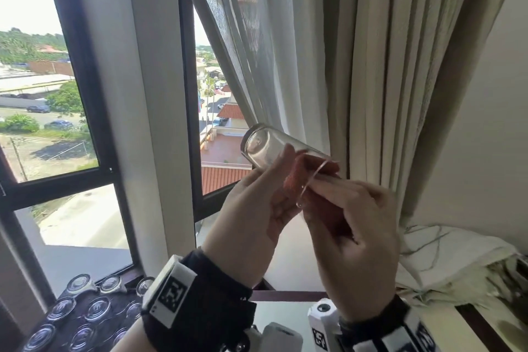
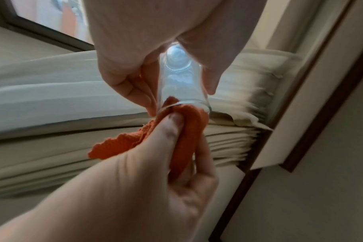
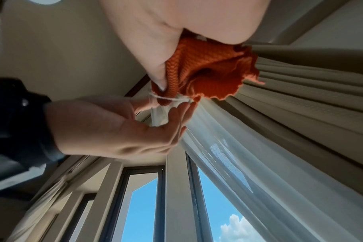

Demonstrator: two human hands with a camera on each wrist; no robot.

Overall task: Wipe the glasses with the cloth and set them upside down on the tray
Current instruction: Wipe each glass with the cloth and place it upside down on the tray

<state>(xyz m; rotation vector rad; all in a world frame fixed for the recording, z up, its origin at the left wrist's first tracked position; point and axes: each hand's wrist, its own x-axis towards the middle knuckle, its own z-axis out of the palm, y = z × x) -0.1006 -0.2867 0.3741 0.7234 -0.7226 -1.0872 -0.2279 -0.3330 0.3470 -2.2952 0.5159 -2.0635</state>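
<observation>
Your left hand (image 1: 251,208) has its grip curled round the glass (image 1: 265,148), held up before the window with its base tilted away; your right hand (image 1: 354,240) pinches the orange cloth (image 2: 184,131) and pushes it into the mouth; so I judge the wiping of this one under way, the setting down still to come. One glass in hand, one cloth; on the dark tray (image 1: 74,320) at lower left about a dozen glasses (image 1: 97,308) stand upside down, some cut off by the frame.
</observation>
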